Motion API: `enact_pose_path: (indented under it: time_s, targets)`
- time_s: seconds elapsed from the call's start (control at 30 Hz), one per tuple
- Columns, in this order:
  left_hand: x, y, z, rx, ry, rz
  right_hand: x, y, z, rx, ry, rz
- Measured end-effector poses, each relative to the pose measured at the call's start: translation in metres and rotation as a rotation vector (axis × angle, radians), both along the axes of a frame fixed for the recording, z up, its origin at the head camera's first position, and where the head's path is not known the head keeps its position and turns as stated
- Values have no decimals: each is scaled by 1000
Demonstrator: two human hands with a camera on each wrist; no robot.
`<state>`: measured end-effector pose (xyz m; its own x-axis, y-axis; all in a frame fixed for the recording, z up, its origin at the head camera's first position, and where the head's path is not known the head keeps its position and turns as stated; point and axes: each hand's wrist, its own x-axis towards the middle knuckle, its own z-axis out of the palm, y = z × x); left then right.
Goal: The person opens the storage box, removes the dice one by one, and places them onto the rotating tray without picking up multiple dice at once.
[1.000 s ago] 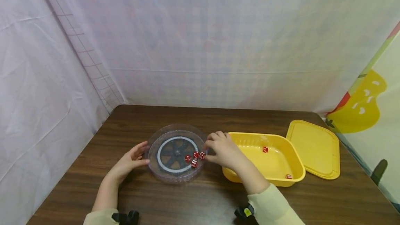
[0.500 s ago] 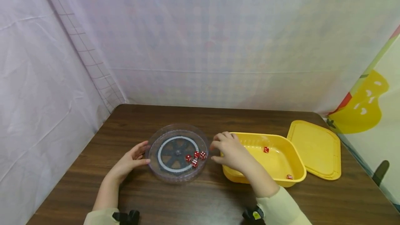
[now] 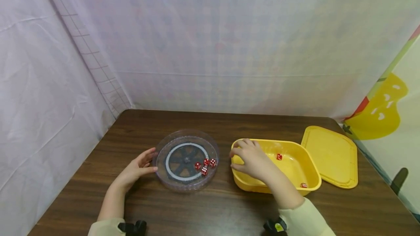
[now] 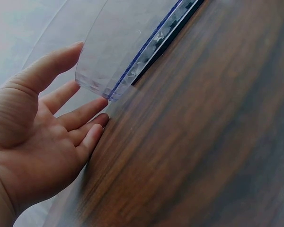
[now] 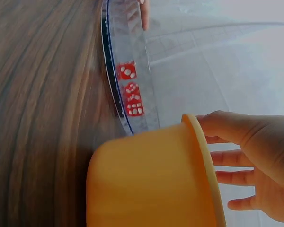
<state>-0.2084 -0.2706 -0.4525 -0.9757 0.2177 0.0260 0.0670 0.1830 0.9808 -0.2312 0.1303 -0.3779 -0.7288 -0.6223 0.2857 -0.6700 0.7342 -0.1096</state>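
Observation:
A round clear plastic dish [image 3: 160, 166] with a dark base and white ring sits left of centre. Several red dice [image 3: 204, 170] with white dots lie in its right part. My left hand [image 3: 136, 168] is at the dish's left side, thumb and fingertips right at its clear wall in the left wrist view. My right hand [image 3: 251, 158] hovers over the left end of a yellow plastic box [image 3: 288, 172], its fingers loosely bent and nothing seen between them. In the right wrist view the thumb overlaps the box rim [image 5: 203, 146]. Two red dice [image 3: 279, 156] lie in the box.
A yellow lid [image 3: 331, 157] lies to the right of the box, its near left part close against the rim. All this stands on a dark wooden table [image 3: 197, 210]. Behind it hangs a pale curtain [image 3: 223, 46], and white cloth [image 3: 42, 101] hangs on the left.
My right hand has moved right, from the dish's right edge to over the left end of the yellow box. The left hand, dish and dice have stayed in place.

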Motion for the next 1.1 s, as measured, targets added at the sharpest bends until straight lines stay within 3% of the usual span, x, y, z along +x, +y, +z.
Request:
enact_pose_path:
  time_s: [0.4, 1.1]
  targets:
    - [1, 0, 0, -3, -7, -2, 1, 19, -6, -1, -48, -64]
    - [0, 0, -1, 3, -6, -1, 4, 61, -16, -45, -29, -163]
